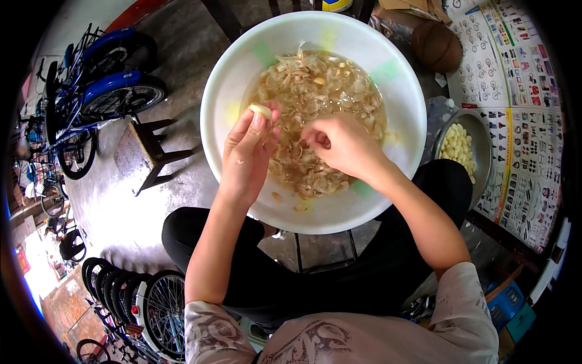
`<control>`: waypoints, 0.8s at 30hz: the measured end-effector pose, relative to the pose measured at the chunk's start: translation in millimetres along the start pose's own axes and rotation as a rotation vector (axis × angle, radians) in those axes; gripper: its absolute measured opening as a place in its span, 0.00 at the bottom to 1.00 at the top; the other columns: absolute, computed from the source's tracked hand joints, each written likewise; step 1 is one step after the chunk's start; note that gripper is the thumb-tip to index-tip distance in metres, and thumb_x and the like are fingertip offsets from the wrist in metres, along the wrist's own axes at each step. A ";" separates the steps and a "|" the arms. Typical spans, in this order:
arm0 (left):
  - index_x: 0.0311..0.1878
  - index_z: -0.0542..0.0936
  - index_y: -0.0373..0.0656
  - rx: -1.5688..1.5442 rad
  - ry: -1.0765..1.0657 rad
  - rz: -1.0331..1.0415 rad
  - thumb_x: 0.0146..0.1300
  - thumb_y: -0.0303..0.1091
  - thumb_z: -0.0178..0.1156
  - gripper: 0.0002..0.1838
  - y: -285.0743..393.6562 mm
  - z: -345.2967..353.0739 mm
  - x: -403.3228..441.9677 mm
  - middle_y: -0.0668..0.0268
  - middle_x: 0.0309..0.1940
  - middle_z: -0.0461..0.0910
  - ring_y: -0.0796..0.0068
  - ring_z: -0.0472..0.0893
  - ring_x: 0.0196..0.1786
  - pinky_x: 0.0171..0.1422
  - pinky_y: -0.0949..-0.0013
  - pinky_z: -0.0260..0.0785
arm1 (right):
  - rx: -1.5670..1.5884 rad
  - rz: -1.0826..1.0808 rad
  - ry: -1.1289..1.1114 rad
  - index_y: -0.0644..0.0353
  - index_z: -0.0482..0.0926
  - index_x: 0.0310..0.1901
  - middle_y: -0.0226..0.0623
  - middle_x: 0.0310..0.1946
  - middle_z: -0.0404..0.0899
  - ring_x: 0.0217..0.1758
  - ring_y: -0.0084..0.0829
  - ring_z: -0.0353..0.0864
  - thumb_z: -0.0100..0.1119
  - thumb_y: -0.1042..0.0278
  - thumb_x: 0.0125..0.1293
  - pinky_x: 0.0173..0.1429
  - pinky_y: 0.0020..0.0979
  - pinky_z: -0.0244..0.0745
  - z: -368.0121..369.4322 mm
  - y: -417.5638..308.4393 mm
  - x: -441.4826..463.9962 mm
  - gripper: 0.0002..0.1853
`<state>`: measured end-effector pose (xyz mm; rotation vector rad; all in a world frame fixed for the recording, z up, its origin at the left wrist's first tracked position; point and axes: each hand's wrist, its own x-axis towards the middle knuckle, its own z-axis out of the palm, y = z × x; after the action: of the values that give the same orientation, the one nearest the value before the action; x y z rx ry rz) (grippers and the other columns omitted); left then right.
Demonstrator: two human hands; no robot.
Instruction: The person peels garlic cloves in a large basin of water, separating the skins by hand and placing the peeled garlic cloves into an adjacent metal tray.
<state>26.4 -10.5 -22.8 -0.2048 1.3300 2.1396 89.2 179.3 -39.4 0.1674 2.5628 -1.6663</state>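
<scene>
My left hand (pixel 250 136) pinches a pale peeled garlic clove (pixel 260 111) between thumb and fingers, above the left side of a large white basin (pixel 403 115). My right hand (pixel 339 141) is over the middle of the basin with its fingers curled together; what they hold, if anything, is hidden. Papery garlic skins (pixel 321 176) float in brownish water in the basin, with a few cloves (pixel 319 80) among them. To the right, a metal bowl (pixel 482 136) holds many peeled cloves (pixel 457 145).
A small wooden stool (pixel 134 150) stands left of the basin. Bicycles (pixel 118 100) and wheels (pixel 163 309) are farther left. Printed sheets (pixel 521 133) cover a surface at the right, near a brown ball (pixel 435 47). My knees flank the basin's near side.
</scene>
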 end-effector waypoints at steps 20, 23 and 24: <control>0.60 0.78 0.32 0.455 -0.151 0.145 0.66 0.22 0.65 0.19 1.8 4.5 -5.0 0.59 0.49 0.86 0.74 0.85 0.51 0.55 0.72 0.78 | 0.036 -0.442 0.219 0.60 0.87 0.43 0.33 0.37 0.85 0.36 0.29 0.86 0.70 0.74 0.61 0.40 0.28 0.81 -8.3 -20.4 7.2 0.08; 0.57 0.80 0.31 0.449 -0.155 0.166 0.64 0.20 0.66 0.18 2.0 4.3 -5.2 0.57 0.48 0.86 0.74 0.85 0.49 0.57 0.72 0.79 | -0.004 -0.484 0.237 0.63 0.88 0.40 0.36 0.37 0.85 0.39 0.31 0.86 0.72 0.79 0.56 0.41 0.28 0.81 -8.8 -21.2 5.1 0.09; 0.55 0.80 0.31 0.457 -0.157 0.160 0.63 0.19 0.67 0.17 2.0 3.8 -5.2 0.57 0.47 0.86 0.74 0.85 0.49 0.57 0.72 0.79 | -0.003 -0.484 0.237 0.63 0.88 0.40 0.36 0.37 0.85 0.39 0.31 0.86 0.72 0.79 0.56 0.41 0.28 0.81 -8.8 -20.2 5.5 0.09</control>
<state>30.1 -10.0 -17.2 0.2571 1.7396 1.8654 81.0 179.5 -18.2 -0.2995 2.9590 -1.8873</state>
